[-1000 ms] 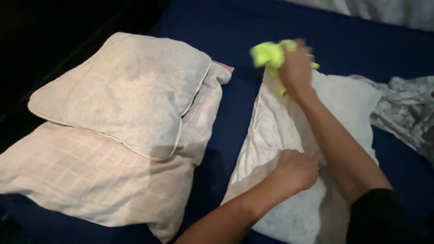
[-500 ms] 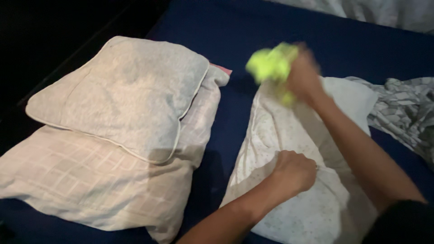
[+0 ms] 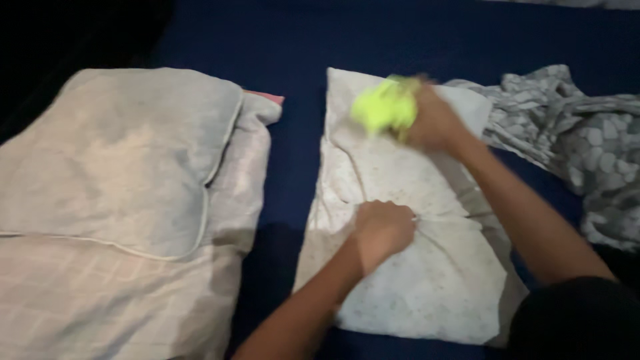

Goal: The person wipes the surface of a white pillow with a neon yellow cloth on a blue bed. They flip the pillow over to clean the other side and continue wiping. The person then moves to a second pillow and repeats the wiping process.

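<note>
A white speckled pillow [image 3: 427,280] lies on the dark blue bed sheet [image 3: 293,40] in front of me. My left hand [image 3: 383,230] is clenched on the pillow's fabric near its middle, bunching it into creases. My right hand [image 3: 437,123] is blurred with motion over the pillow's far end and grips a bright yellow-green cloth [image 3: 383,107], which touches or hovers just above the pillow top.
Two pale pillows are stacked at the left, a piped cushion [image 3: 113,160] on a larger checked pillow [image 3: 100,300]. A pink edge [image 3: 267,97] shows behind them. A crumpled grey patterned blanket [image 3: 573,140] lies at the right.
My right hand with the yellow-green cloth has swept down and left onto the pillow's far end. The view has shifted, so everything sits further left. My left hand keeps its hold on the pillow.
</note>
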